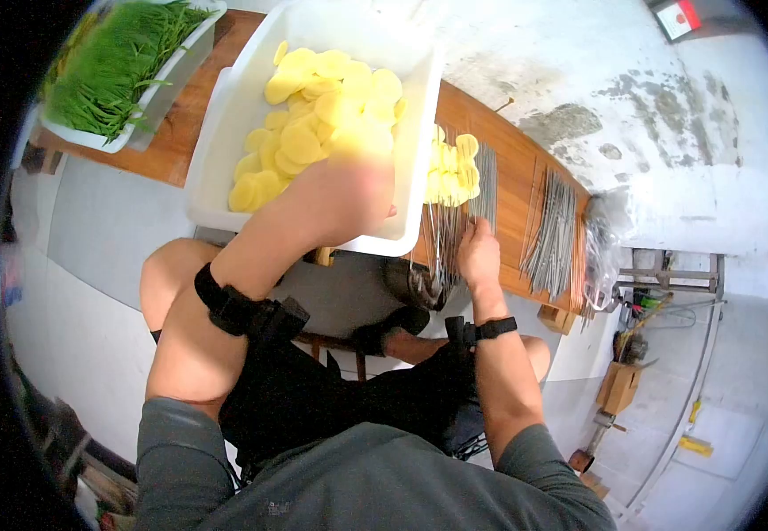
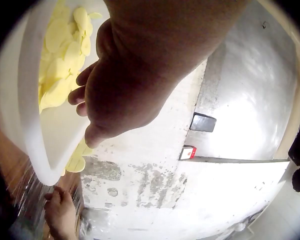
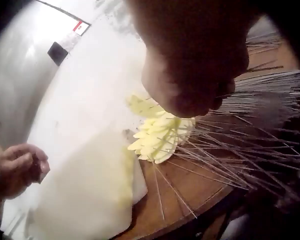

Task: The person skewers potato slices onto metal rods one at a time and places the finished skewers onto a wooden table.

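Note:
Over the near right part of a white tub (image 1: 210, 168) full of yellow slices (image 1: 300, 143) is my left hand (image 1: 353, 199), its fingers bent in the left wrist view (image 2: 117, 97); its palm is hidden, so whether it holds a slice cannot be told. Right of the tub, my right hand (image 1: 480, 254) pinches at the near end of a bundle of thin grey skewers (image 1: 487, 177). Seen from the right wrist, that hand (image 3: 192, 85) has curled fingers among the skewers (image 3: 270, 97). Skewered yellow slices (image 3: 162, 137) lie beside it on the wooden table (image 3: 190, 192).
Another white tub (image 1: 120, 140) with green stalks (image 1: 123, 66) stands at the far left. More skewers (image 1: 554, 234) and a clear plastic bag (image 1: 608, 234) are at the table's right end. A stained white wall (image 1: 610, 106) rises behind the table.

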`<state>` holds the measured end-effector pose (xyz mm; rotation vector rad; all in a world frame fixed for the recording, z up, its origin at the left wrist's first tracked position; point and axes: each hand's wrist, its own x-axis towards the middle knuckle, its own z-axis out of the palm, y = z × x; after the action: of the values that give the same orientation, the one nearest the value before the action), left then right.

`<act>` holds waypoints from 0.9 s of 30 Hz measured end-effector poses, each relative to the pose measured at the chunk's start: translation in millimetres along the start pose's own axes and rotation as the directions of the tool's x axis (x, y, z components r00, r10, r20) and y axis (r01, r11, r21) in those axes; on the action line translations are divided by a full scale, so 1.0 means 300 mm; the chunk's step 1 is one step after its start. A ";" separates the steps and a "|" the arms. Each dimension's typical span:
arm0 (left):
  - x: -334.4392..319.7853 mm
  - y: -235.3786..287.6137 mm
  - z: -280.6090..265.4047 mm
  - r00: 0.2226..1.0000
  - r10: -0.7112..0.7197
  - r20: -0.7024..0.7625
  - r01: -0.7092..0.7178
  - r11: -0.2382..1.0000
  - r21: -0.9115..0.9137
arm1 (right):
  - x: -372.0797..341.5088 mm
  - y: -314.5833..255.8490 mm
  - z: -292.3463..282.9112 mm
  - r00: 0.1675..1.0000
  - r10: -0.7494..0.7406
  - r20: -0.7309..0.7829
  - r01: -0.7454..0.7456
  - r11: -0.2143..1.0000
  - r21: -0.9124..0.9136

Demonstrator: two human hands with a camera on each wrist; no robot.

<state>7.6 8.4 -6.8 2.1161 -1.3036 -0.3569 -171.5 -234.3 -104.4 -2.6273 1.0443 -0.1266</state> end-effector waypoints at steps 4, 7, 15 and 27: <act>-0.002 -0.008 0.008 1.000 -0.005 -0.006 0.005 1.000 0.001 | 0.001 0.013 0.029 0.998 -0.035 -0.060 0.032 0.999 -0.037; -0.004 -0.007 0.012 1.000 0.016 -0.026 -0.015 1.000 0.025 | -0.006 0.021 0.037 0.994 -0.028 -0.109 0.027 1.000 -0.007; 0.005 -0.004 0.009 1.000 -0.003 0.015 0.002 0.999 0.045 | -0.015 -0.043 -0.009 0.974 0.225 0.004 -0.225 0.974 0.015; 0.009 0.016 0.003 0.999 -0.011 0.032 0.011 1.000 0.002 | -0.020 -0.105 -0.004 0.946 0.236 0.220 -0.246 0.969 0.019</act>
<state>5.0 4.2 -4.1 2.1280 -1.3114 -0.3959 -155.5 -208.8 -93.1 -2.3824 1.2554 0.1841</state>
